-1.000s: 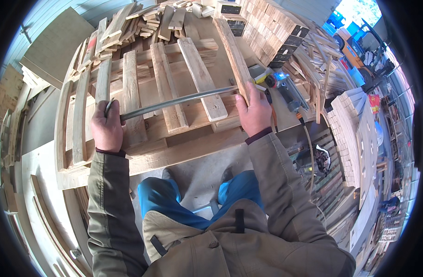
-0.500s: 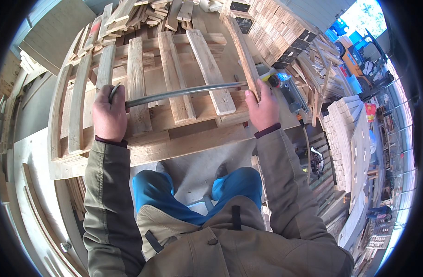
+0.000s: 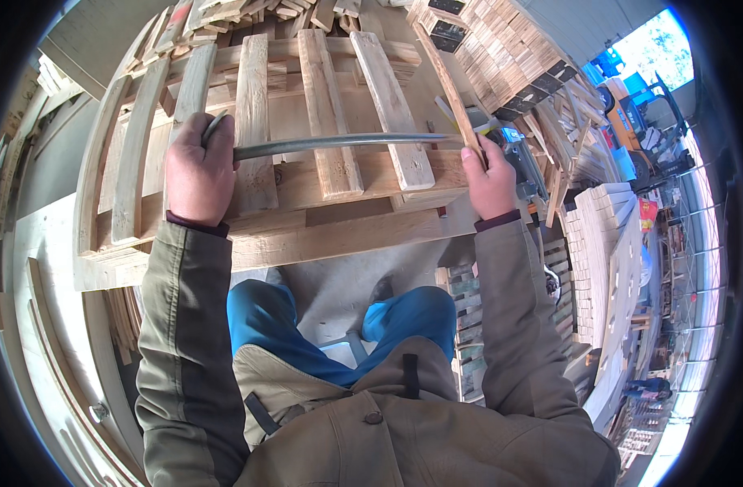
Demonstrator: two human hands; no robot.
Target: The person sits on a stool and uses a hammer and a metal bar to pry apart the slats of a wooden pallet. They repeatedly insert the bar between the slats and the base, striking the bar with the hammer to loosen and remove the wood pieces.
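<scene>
My left hand [image 3: 201, 170] is closed round one end of a grey metal pry bar [image 3: 323, 143], whose bent end shows above the fist. The bar lies level across the slats of a wooden pallet [image 3: 331, 174], its thin tip pointing right. A narrow wooden slat [image 3: 448, 77] is gripped near its lower end by my right hand [image 3: 491, 177], thumb on its near face. The slat leans up and away to the left. The bar's tip comes up close to the slat; whether they touch I cannot tell.
Loose boards [image 3: 266, 12] lie heaped beyond the pallet. A tall stack of cut wood blocks [image 3: 509, 61] stands at the far right. A blue-and-yellow tool [image 3: 509, 136] lies behind my right hand. Further right are a forklift [image 3: 631, 118] and stacked planks [image 3: 594, 235].
My view has shifted, so the pallet sits slightly higher and further right in the picture. My hands are a little further apart, with the slat and bar still held.
</scene>
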